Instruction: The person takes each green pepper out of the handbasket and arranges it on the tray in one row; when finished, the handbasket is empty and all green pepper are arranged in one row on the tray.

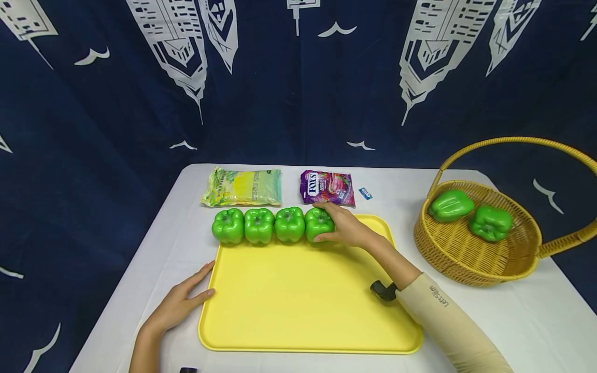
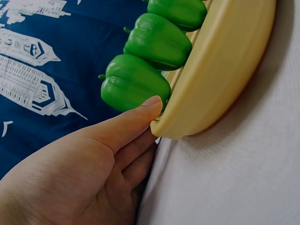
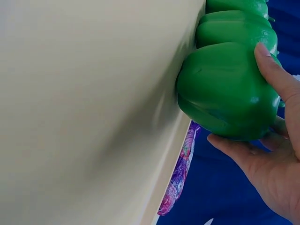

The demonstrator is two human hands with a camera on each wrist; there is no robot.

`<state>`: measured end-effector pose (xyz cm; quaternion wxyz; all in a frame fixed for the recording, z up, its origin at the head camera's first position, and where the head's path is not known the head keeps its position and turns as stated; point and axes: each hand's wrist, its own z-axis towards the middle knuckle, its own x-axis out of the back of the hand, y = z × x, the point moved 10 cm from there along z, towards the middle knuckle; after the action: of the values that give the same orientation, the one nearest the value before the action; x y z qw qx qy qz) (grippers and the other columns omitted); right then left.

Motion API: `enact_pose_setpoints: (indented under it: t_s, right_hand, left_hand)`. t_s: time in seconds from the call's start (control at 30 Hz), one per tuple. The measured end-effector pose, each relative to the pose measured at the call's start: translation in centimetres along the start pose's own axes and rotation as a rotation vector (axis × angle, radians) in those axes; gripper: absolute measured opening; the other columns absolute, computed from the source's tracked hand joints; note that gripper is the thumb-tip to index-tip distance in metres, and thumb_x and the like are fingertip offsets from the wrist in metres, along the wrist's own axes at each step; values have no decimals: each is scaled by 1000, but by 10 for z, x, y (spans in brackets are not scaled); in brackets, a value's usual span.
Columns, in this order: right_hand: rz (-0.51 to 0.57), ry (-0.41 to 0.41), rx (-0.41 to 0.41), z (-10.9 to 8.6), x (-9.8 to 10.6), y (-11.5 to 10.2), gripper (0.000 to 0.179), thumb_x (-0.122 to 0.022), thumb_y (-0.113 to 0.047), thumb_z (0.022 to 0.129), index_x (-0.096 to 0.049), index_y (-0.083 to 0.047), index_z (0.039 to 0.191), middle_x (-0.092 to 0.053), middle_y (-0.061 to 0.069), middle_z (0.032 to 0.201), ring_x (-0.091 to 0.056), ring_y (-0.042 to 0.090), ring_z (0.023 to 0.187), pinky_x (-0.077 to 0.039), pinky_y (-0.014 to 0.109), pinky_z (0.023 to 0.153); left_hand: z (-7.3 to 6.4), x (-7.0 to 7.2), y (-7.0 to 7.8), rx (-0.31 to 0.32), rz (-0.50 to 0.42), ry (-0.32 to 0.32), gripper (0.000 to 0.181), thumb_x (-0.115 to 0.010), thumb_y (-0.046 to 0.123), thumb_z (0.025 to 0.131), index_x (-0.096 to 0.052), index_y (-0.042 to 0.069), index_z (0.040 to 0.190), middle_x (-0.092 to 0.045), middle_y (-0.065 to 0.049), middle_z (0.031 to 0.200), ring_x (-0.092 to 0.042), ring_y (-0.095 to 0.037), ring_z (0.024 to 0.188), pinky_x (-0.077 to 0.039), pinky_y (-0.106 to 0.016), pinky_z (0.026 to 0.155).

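Observation:
Several glossy green bell peppers stand side by side along the far edge of a yellow tray (image 1: 303,300). My right hand (image 1: 344,226) holds the rightmost bell pepper (image 1: 318,224), thumb on one side and fingers on the other, as the right wrist view shows. That bell pepper (image 3: 225,89) sits close against its neighbour. At the tray's left side, my left hand (image 1: 179,300) touches the rim with fingers extended and thumb apart. In the left wrist view the thumb (image 2: 151,107) lies at the tray's rim, near the end bell pepper (image 2: 133,84); the other fingertips are hidden.
A wicker basket (image 1: 475,269) with a tall handle stands at the right and holds two more bell peppers (image 1: 491,224). Behind the row lie a yellow-green packet (image 1: 242,187), a purple candy bag (image 1: 327,188) and a small blue packet (image 1: 365,194). Dark patterned cloth hangs behind the table.

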<state>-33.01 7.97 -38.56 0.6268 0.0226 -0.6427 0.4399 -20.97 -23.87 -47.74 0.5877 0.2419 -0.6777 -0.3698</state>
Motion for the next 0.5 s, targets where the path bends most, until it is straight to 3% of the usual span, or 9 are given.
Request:
enact_pose_setpoints:
  t_s: [0.5]
  right_hand:
    - [9,-26,-11,-1,-4,1,85,-83,-24,69,-36,-6,138,-45,15,128,-42,30,117,-33,46,103]
  left_hand:
    - [0,0,1,-12,3,7,65,-60,40,88,-34,22,144,-30,-11,147,-25,-33,134,-20,-56,106]
